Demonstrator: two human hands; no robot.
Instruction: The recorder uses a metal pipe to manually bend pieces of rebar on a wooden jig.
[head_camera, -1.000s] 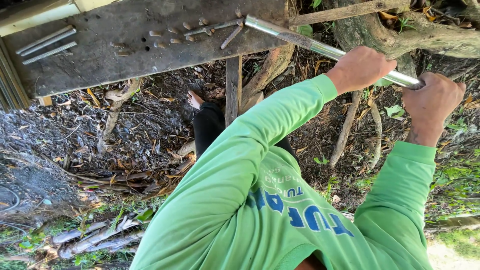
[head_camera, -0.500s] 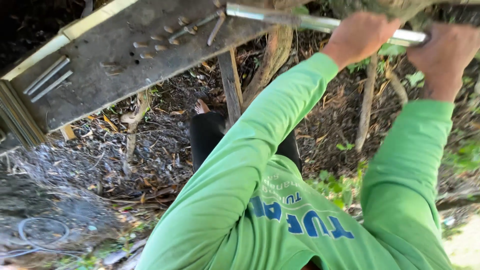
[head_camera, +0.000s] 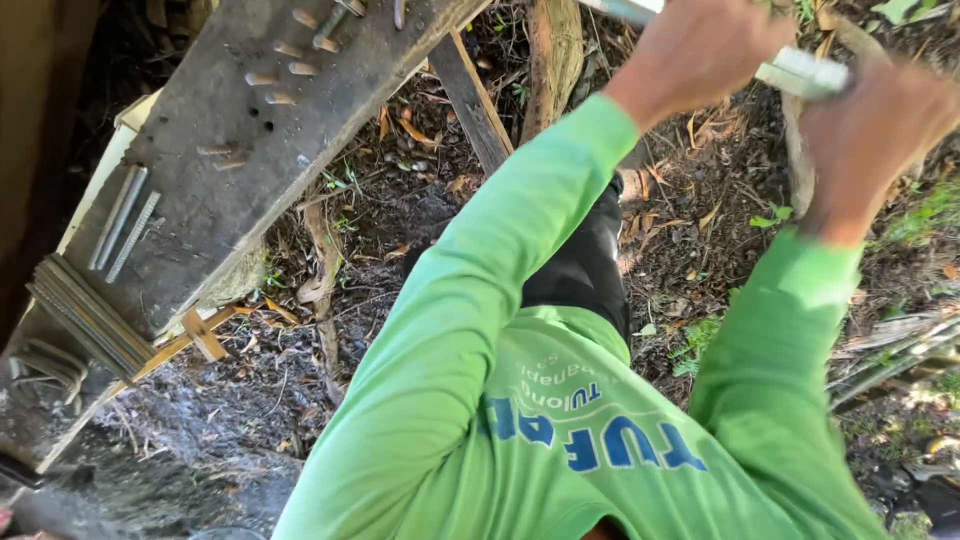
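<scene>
Both of my arms, in bright green sleeves, reach forward over leaf-strewn ground. My left hand is closed around a grey metal pipe at the top of the view. My right hand grips the same pipe a little further right, blurred by motion. Only a short stretch of pipe shows between the hands, and another bit pokes out at the top edge. My black trouser leg shows below my arms.
A weathered wooden plank slants across the upper left, with several bolts and two threaded rods lying on it. A bundle of thin rods rests at its lower end. A wooden post and roots stand behind.
The view has tipped and moved closer: the plank now slants steeply on the left. My hands and the pipe have shifted up to the top right edge, still gripping.
</scene>
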